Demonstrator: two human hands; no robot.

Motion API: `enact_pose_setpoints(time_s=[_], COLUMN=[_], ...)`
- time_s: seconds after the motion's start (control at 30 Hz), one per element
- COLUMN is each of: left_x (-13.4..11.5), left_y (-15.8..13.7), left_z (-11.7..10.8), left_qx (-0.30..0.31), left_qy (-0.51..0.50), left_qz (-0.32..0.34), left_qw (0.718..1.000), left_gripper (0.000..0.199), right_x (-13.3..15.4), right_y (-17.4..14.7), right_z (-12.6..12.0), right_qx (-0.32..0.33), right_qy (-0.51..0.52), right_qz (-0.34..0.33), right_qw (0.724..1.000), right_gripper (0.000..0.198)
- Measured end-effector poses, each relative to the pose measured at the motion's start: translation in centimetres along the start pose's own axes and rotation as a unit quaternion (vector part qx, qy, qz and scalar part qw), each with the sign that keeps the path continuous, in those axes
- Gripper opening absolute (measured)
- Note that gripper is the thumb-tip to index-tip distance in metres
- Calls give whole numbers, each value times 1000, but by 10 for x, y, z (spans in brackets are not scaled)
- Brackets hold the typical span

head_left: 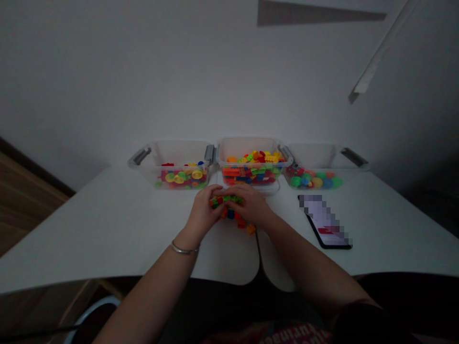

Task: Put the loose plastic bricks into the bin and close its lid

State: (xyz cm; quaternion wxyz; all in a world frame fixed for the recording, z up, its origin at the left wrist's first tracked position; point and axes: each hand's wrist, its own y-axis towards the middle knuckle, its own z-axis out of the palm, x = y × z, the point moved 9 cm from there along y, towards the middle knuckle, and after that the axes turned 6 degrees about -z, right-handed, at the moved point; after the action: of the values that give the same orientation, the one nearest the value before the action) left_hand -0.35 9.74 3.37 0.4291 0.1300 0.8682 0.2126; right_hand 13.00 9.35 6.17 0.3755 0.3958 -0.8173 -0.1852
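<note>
Both hands are meeting in front of the body: the left hand (205, 206) and the right hand (254, 200) are curling inward, fingers over the far side and thumbs on the near side, pinching a green-and-red strip of toy bricks (233, 198) between them. The strip is sitting right between the two sets of fingertips, above the bench (118, 215).

Good handling here is calling for even pressure from both thumbs — one side pushing harder would probably be tilting the strip. Just below the fingers, nearer the body, a blue brick (230, 214), a red brick (241, 223) and an orange brick (251, 230) are showing; whether they are joined to the strip or lying loose, I cannot tell. The orange one is lying close to the right wrist, so that wrist is best staying high.

Straight beyond the hands, the middle clear bin (247, 145) is holding more bricks, near enough to be bumped by stretching knuckles. The phone (324, 222) is resting to the right of the right hand, well apart — leaving that forearm room. Fingers are covering much of the strip, so feeling for squareness is wiser than looking alone.
</note>
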Motion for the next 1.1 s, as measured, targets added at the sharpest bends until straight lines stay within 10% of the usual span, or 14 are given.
enact_pose_setpoints(time_s=[0.5, 0.9, 1.1], left_x=[3, 5, 7], left_y=[0, -1, -7], left_z=[-5, 13, 24], left_qx=[-17, 83, 128], left_qy=[-52, 67, 125], left_qz=[-17, 40, 50], left_qw=[998, 994, 983], left_gripper=[41, 52, 59], right_x=[-7, -21, -52], right_y=[-3, -28, -33], right_z=[-8, -121, -133], right_qx=[-46, -386, -382], right_qy=[-13, -148, -219], right_qz=[1, -7, 96], right_qw=[999, 911, 893], right_gripper=[22, 17, 20])
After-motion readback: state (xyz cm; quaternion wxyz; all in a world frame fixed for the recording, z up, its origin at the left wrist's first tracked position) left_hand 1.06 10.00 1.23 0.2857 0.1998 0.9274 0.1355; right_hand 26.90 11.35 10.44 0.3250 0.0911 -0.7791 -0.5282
